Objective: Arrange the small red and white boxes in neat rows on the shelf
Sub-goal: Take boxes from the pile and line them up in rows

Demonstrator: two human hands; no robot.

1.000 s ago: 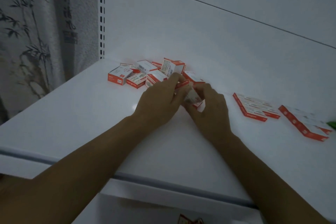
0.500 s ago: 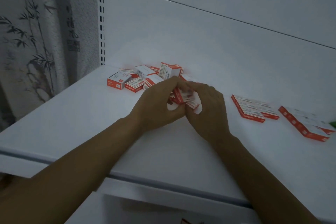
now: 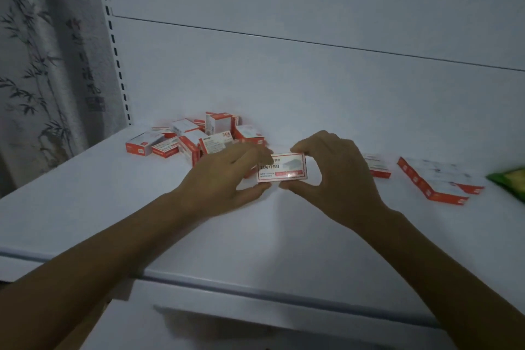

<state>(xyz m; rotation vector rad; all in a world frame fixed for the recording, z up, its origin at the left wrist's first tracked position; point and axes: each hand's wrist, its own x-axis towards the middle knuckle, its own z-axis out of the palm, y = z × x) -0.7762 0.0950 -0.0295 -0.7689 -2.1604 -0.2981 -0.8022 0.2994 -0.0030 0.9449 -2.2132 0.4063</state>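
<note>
head | left hand [image 3: 227,176], right hand [image 3: 338,176] pinch box [image 3: 282,167] | label "24/6 订书钉"

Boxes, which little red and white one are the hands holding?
The box facing the camera, pinched between the left hand and right hand. All others lie on the shelf, in the heap or flat rows.

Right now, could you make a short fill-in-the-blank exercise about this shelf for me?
The left hand and the right hand hold the same ____.
The messy pile of boxes lies just behind the ____ hand.
The packet at the right edge of the shelf is ____.
Missing words: box; left; green.
</note>
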